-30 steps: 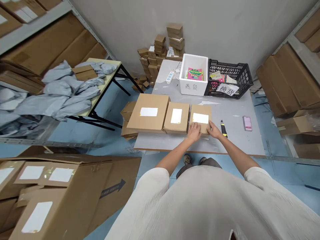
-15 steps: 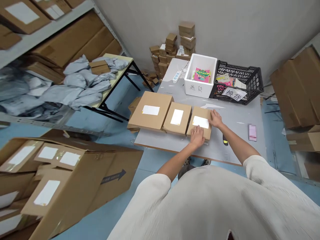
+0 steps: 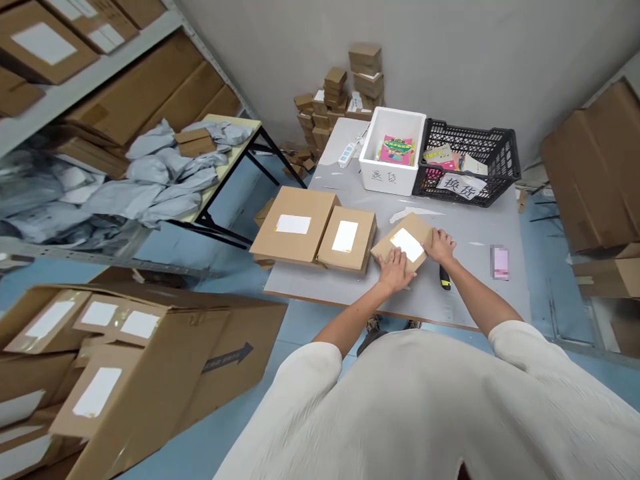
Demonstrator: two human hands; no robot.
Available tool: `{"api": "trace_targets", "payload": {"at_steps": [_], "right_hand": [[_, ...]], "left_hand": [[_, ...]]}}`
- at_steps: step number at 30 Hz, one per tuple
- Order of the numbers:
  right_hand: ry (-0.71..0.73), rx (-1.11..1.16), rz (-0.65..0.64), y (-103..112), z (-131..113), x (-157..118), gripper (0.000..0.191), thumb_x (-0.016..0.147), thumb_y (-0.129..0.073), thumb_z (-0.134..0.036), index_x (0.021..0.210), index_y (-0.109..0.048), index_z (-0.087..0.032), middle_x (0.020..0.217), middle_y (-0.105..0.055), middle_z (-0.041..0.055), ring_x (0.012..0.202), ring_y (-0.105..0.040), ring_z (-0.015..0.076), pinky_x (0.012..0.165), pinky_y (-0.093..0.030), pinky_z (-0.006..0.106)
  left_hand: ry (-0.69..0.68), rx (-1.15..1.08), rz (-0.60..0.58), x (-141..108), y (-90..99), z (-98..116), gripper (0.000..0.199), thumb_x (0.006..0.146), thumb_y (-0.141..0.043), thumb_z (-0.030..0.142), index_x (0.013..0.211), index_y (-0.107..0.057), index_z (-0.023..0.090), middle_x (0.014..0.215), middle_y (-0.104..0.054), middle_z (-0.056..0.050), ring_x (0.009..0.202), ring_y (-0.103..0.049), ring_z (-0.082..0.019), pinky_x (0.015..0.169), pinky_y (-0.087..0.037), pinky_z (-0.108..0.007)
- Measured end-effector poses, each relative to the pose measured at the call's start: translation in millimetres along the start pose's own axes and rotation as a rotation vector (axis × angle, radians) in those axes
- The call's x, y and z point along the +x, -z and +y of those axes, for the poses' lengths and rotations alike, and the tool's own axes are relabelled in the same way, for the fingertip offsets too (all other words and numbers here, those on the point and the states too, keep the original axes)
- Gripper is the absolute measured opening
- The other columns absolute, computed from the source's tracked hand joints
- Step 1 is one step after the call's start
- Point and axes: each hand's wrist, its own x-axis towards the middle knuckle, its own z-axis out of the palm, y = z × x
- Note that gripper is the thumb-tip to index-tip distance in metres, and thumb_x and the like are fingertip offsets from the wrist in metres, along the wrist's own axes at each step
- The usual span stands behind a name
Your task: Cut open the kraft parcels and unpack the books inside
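Observation:
A small cardboard box (image 3: 409, 235) with a white label sits turned at an angle on the grey table. My left hand (image 3: 395, 270) grips its near left edge, the fingertips reaching onto the label. At the right corner, my right hand (image 3: 440, 247) has its fingers curled around the box. Just left of it lie a second labelled cardboard box (image 3: 346, 237) and a larger, flat one (image 3: 294, 223). Close to my right wrist is a black and yellow utility knife (image 3: 445, 277), partly hidden by the forearm.
A white foam bin (image 3: 387, 180) and a black plastic crate (image 3: 470, 177) with booklets stand at the table's back. A power strip (image 3: 347, 155) lies beside them, a pink blurred item (image 3: 500, 262) at right. A large open carton (image 3: 220, 367) of boxes stands at lower left.
The small box has been turned from square to slanted and now stands apart from the middle box. Both hands moved with it. The view has shifted slightly.

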Motion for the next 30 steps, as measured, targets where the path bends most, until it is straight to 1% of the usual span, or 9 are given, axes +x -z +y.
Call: {"api": "trace_targets", "payload": {"at_steps": [4, 8, 12, 15, 18, 21, 25, 27, 30], "right_hand": [[-0.179, 0.023, 0.013, 1, 14, -31, 0.083, 0.099, -0.060, -0.068, 0.163, -0.045, -0.017, 0.156, -0.050, 0.0241, 0.141, -0.047, 0.0433, 0.120, -0.036, 0.058], [-0.315, 0.115, -0.021, -1, 17, -62, 0.086, 0.094, -0.066, -0.071, 0.159, -0.048, -0.018, 0.152, -0.053, 0.0235, 0.142, -0.052, 0.0417, 0.118, -0.043, 0.052], [-0.402, 0.205, -0.066, -4, 19, -87, 0.095, 0.089, -0.070, -0.071, 0.164, -0.041, -0.021, 0.156, -0.052, 0.0241, 0.145, -0.056, 0.0417, 0.114, -0.050, 0.051], [-0.418, 0.229, -0.109, -7, 24, -96, 0.093, 0.088, -0.071, -0.072, 0.160, -0.045, -0.019, 0.154, -0.055, 0.0246, 0.143, -0.059, 0.0421, 0.114, -0.051, 0.053], [-0.394, 0.264, -0.125, -10, 30, -92, 0.096, 0.084, -0.075, -0.070, 0.159, -0.045, -0.018, 0.154, -0.058, 0.0246, 0.145, -0.058, 0.0431, 0.118, -0.050, 0.054], [-0.350, 0.335, -0.070, -11, 34, -77, 0.101, 0.085, -0.075, -0.062, 0.168, -0.036, -0.020, 0.164, -0.052, 0.0241, 0.152, -0.054, 0.0436, 0.122, -0.047, 0.057], [-0.282, 0.422, 0.026, -8, 39, -52, 0.098, 0.091, -0.067, -0.050, 0.176, -0.027, -0.022, 0.177, -0.041, 0.0197, 0.159, -0.048, 0.0387, 0.129, -0.044, 0.056], [-0.239, 0.463, 0.028, -7, 42, -41, 0.097, 0.091, -0.065, -0.046, 0.177, -0.027, -0.022, 0.178, -0.042, 0.0170, 0.160, -0.048, 0.0356, 0.131, -0.042, 0.054], [-0.185, 0.493, 0.008, -5, 51, -29, 0.098, 0.088, -0.065, -0.038, 0.177, -0.029, -0.018, 0.179, -0.042, 0.0166, 0.162, -0.046, 0.0326, 0.134, -0.039, 0.052]], "left_hand": [[-0.071, 0.039, -0.049, 18, 12.7, -5, 0.091, 0.105, -0.051, 0.065, 0.180, -0.028, 0.019, 0.190, -0.016, -0.017, 0.176, -0.012, -0.042, 0.137, -0.001, -0.077], [-0.124, 0.020, -0.087, 29, 20.5, -13, 0.088, 0.107, -0.046, 0.059, 0.183, -0.018, 0.026, 0.190, -0.017, -0.011, 0.177, -0.010, -0.041, 0.138, -0.003, -0.076], [-0.171, 0.030, -0.121, 28, 16.6, -13, 0.092, 0.104, -0.050, 0.054, 0.184, -0.012, 0.029, 0.191, -0.012, -0.008, 0.177, -0.006, -0.040, 0.137, -0.008, -0.078], [-0.198, 0.048, -0.128, 24, 12.5, -10, 0.093, 0.102, -0.055, 0.048, 0.183, -0.014, 0.028, 0.192, -0.010, -0.009, 0.177, -0.006, -0.038, 0.138, -0.008, -0.074], [-0.205, 0.025, -0.129, 26, 15.9, -10, 0.090, 0.101, -0.058, 0.047, 0.181, -0.022, 0.028, 0.190, -0.019, -0.011, 0.176, -0.013, -0.038, 0.139, -0.012, -0.071], [-0.187, -0.013, -0.071, 37, 26.9, -14, 0.079, 0.101, -0.058, 0.042, 0.176, -0.036, 0.026, 0.183, -0.034, -0.016, 0.174, -0.022, -0.037, 0.140, -0.016, -0.066], [-0.079, -0.071, -0.015, 61, 42.2, -21, 0.067, 0.098, -0.060, 0.036, 0.163, -0.051, 0.023, 0.185, -0.028, -0.020, 0.174, -0.021, -0.038, 0.138, -0.022, -0.065], [0.002, -0.129, 0.014, 73, 46.5, -25, 0.072, 0.095, -0.062, 0.033, 0.165, -0.047, 0.023, 0.187, -0.022, -0.021, 0.174, -0.019, -0.040, 0.137, -0.024, -0.065], [0.095, -0.222, 0.040, 84, 48.5, -29, 0.089, 0.092, -0.063, 0.032, 0.175, -0.033, 0.020, 0.189, -0.016, -0.021, 0.173, -0.024, -0.042, 0.136, -0.030, -0.060]]}}
